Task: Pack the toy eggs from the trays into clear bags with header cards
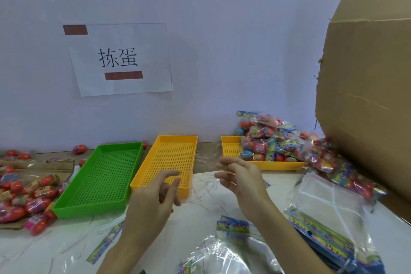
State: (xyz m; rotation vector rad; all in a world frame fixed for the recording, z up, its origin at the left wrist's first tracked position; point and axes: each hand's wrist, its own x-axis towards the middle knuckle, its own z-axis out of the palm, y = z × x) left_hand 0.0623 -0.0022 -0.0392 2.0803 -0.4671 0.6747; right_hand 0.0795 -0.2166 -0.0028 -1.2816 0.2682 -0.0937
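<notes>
A large cardboard box (367, 87) fills the right side, and a white table (55, 249) runs below a pale wall with a taped paper sign (120, 59). A green tray (101, 178) and a yellow tray (166, 160) lie side by side, their long axes running from the near left toward the far right. A second yellow tray (231, 147) at the back right lies crosswise and is heaped with filled bags (273, 142). Loose toy eggs (24, 198) are piled at the left edge on brown cardboard. Empty clear bags with header cards (324, 218) lie at the near right, their card edges toward the person. The left hand (153, 202) hovers over the near end of the yellow tray, fingers loosely curled, thumb apart, holding nothing. The right hand (240, 178) is raised beside it, its fingertips drawn together as if pinching; whether they grip thin clear film cannot be told.
</notes>
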